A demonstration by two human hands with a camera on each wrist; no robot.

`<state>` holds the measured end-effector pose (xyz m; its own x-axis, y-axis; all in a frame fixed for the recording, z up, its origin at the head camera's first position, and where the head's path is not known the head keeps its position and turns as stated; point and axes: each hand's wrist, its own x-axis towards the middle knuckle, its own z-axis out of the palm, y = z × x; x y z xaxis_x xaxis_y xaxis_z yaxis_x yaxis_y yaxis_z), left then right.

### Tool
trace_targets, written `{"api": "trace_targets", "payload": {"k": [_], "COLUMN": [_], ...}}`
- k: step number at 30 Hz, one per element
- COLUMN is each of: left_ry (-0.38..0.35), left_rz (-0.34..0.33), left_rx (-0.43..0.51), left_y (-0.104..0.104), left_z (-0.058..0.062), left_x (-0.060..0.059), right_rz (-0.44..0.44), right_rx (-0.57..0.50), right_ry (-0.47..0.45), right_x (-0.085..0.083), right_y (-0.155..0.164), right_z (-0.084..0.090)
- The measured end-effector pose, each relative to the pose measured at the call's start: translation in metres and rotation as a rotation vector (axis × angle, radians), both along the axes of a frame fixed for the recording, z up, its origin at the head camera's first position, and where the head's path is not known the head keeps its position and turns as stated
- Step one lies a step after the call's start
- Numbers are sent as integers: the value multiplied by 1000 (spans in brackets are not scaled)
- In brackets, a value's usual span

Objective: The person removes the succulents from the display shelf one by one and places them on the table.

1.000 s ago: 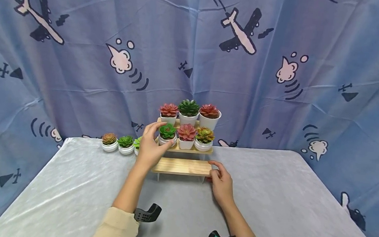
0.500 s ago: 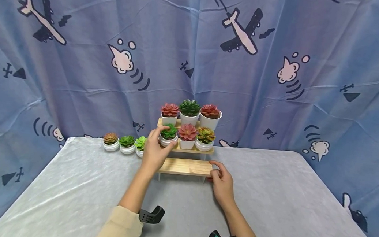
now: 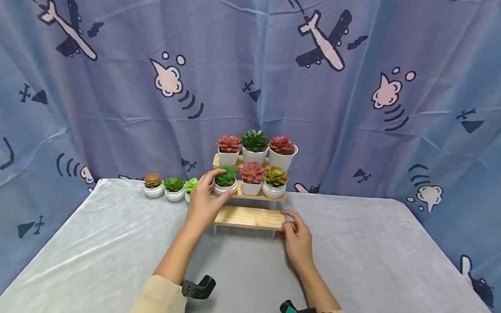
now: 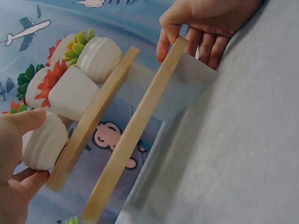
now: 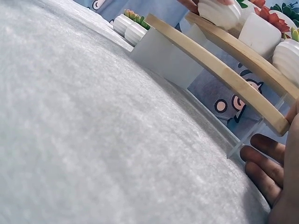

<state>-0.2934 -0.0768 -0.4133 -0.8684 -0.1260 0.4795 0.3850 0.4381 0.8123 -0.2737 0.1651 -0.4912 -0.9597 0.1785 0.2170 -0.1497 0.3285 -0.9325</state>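
A three-step wooden stand [image 3: 249,217] sits at the table's far middle. Its top two steps carry white pots of red and green succulents. My left hand [image 3: 211,193] grips a small ribbed white pot with a green succulent [image 3: 225,180] at the left end of the middle step [image 4: 96,119]. In the left wrist view the thumb lies over that pot [image 4: 44,144] and the fingers curl beneath it. My right hand [image 3: 294,225] holds the right end of the bare lowest step [image 4: 135,130], thumb on one side, fingers on the other.
Three more small potted succulents [image 3: 164,187] stand in a row on the table left of the stand. A grey cloth covers the table [image 3: 95,252]. A blue curtain with aeroplane prints [image 3: 106,93] hangs close behind. The stand has clear plastic sides [image 5: 163,58].
The left hand has brought the green succulent pot slightly down onto the middle step and still holds it. The right hand stays at the lowest step's end.
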Motion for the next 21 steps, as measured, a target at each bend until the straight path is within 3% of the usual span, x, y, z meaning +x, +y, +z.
{"api": "trace_targets", "payload": {"k": [10,21], "left_ry": [-14,-17], "left_rz": [-26,113], "left_rx": [0,93], "left_y": [-21,-57], "left_z": [4,-17], "left_x": [17,35], "right_rz": [-21,-21], "right_rx": [45,46], "right_ry": [0,-8], "right_x": [-3,-5], "right_y": [3,0], "right_z": [0,-3]}}
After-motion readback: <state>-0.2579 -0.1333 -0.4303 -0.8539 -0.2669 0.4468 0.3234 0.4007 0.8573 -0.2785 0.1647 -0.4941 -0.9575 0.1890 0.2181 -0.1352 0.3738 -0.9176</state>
